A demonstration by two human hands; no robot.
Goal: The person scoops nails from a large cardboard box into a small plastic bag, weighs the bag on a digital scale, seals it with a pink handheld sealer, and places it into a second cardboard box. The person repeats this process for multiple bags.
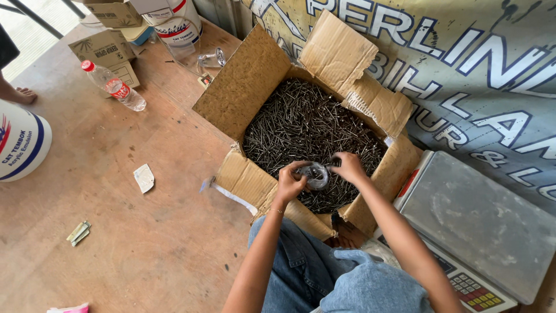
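Observation:
An open cardboard box (249, 81) sits on the wooden floor, filled with several dark nails (307, 124). Over its near side, my left hand (289, 182) and my right hand (349, 167) both hold a small clear plastic bag (315, 175) with nails inside. The left hand grips the bag's left side, while the right pinches its upper right edge. My knees in blue jeans (324, 272) are just below the box.
A grey weighing scale (480, 220) with a keypad stands to the right of the box. A plastic water bottle (113, 86), small cartons (104, 49), paint buckets (179, 26) and a white drum (20, 145) lie to the left. Another person's bare foot (17, 93) is at the left edge. A printed banner (463, 69) hangs behind.

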